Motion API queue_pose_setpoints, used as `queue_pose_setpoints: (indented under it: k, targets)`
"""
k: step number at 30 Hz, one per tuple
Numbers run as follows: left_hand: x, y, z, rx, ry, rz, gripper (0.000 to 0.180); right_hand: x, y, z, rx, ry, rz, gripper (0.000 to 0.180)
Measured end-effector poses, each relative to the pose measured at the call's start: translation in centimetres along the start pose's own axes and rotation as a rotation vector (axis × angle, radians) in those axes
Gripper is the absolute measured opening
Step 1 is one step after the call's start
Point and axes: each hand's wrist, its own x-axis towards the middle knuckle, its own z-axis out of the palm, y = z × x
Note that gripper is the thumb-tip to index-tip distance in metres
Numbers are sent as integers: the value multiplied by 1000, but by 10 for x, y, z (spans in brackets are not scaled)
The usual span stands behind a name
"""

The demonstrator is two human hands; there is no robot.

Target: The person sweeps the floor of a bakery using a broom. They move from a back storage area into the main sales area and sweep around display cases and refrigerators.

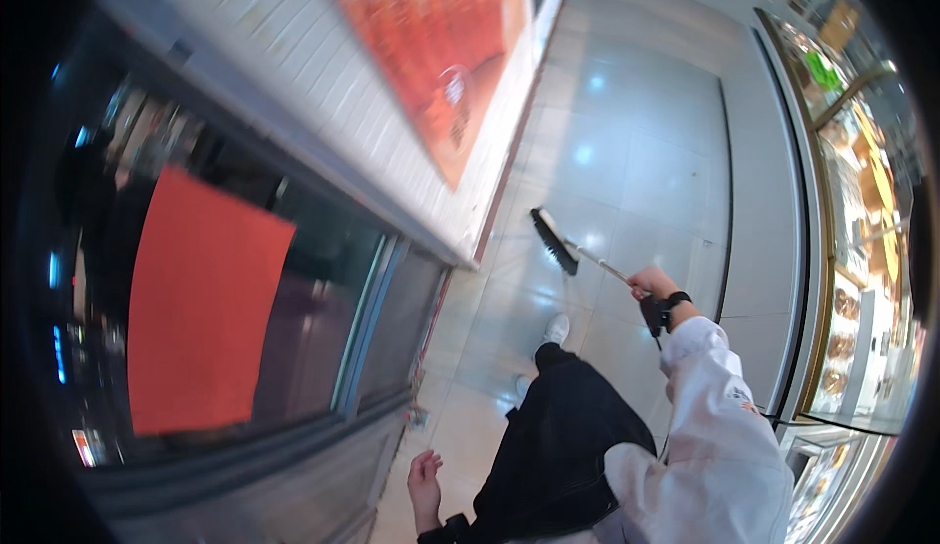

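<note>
My right hand (654, 283) is closed round the pale handle of a broom (603, 264), out in front of me to the right. Its narrow head with black bristles (554, 242) rests at the tiled floor, near the foot of the white wall. A black piece (651, 316) shows just below the hand, by the dark band on my wrist. My left hand (425, 480) hangs low at the left, holding nothing, its fingers loosely bent and slightly apart.
Glossy floor tiles (627, 172) run ahead between a white slatted wall (284, 45) with a food poster (441, 64) and a lit glass display case (847, 250). A red sheet (206, 309) is on the window at left. My white shoe (556, 329) stands behind the broom.
</note>
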Motion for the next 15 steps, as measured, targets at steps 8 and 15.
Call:
queue_pose_setpoints:
  k: [8, 15]
  targets:
    - [89, 140, 66, 391, -246, -101, 30, 47, -8, -23, 439, 445, 38, 18]
    - [208, 190, 172, 138, -477, 149, 22, -151, 93, 60, 174, 349, 333, 35]
